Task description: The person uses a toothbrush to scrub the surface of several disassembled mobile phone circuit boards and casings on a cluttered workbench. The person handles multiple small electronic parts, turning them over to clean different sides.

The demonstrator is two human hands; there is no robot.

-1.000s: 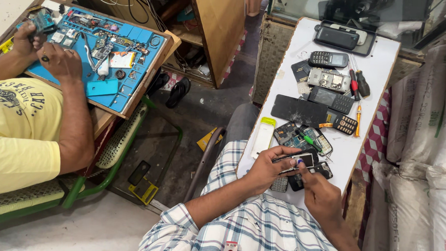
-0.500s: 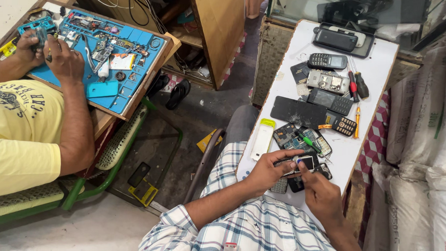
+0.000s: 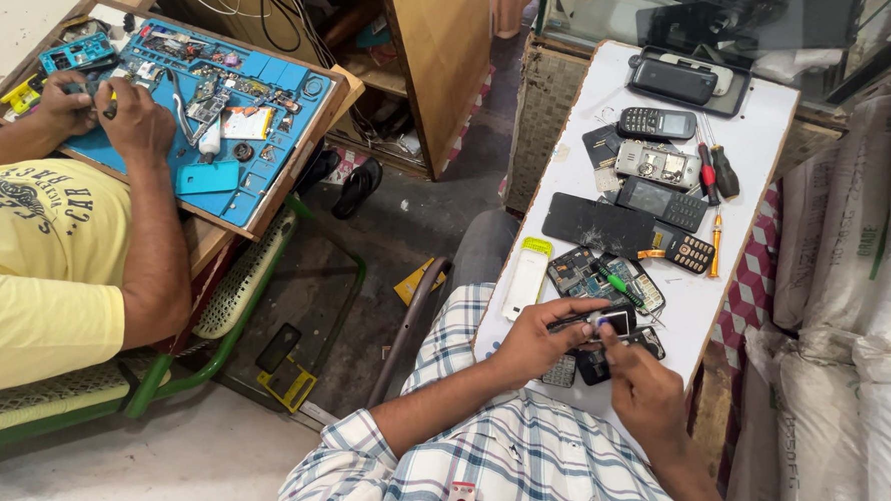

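Since half a second ago my hands have barely shifted; the co-worker (image 3: 54,263) at the blue mat (image 3: 208,180) has drawn both hands in closer over a small part. My left hand (image 3: 532,339) is closed around a small black phone (image 3: 618,323) at the near end of the white board (image 3: 761,134), fingers wrapped on its edge with what looks like a thin tool under the thumb. My right hand (image 3: 645,389) has its forefinger pressed down onto the phone's face; whether the other fingers pinch anything I cannot tell. The risk, as I judge it, is a slip: the phone sits among loose boards (image 3: 590,277) and a keypad (image 3: 560,371) close to the edge, so a hard push could skid it off or scatter parts, and the green-handled screwdriver (image 3: 622,286) just beside could roll.
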